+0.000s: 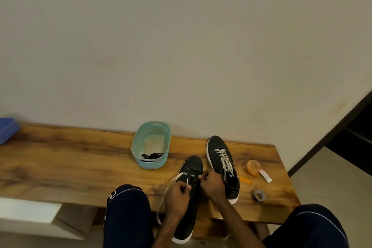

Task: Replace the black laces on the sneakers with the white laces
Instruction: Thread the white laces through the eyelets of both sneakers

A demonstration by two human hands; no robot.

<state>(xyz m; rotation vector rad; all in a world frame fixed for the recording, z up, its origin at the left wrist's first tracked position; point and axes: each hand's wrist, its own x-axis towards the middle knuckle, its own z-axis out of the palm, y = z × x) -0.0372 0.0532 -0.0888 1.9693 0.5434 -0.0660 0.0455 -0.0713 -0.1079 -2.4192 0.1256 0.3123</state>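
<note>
Two black sneakers lie on a wooden bench. The right sneaker is laced with a white lace. The near sneaker lies toe away from me, its heel over the bench's front edge. A white lace runs across its lowest eyelets and hangs down on the left. My left hand pinches the lace tip over the eyelets. My right hand grips the sneaker's right eyelet edge with curled fingers. Black laces lie in a teal basket.
An orange round container, a small white box, an orange pen and a roll of tape lie on the bench's right end. A blue box sits at the far left. My knees flank the sneaker.
</note>
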